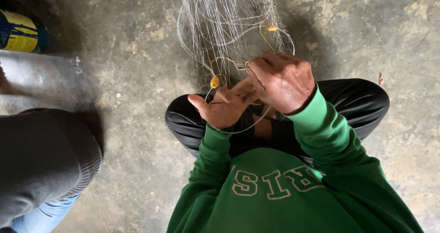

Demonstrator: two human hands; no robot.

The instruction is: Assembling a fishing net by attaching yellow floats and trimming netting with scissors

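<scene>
Left hand [224, 107] open-palmed under the fishing net [224, 27], right hand [280, 79] pinching the yellow cord [229, 61] — best kept taut, mesh untangled near the float [214, 82].

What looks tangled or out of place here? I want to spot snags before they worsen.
The fishing net bunches into a knot of loose strands where the right hand and left hand meet. A small yellow float hangs caught in it. Nothing looks torn or spilled.
</scene>
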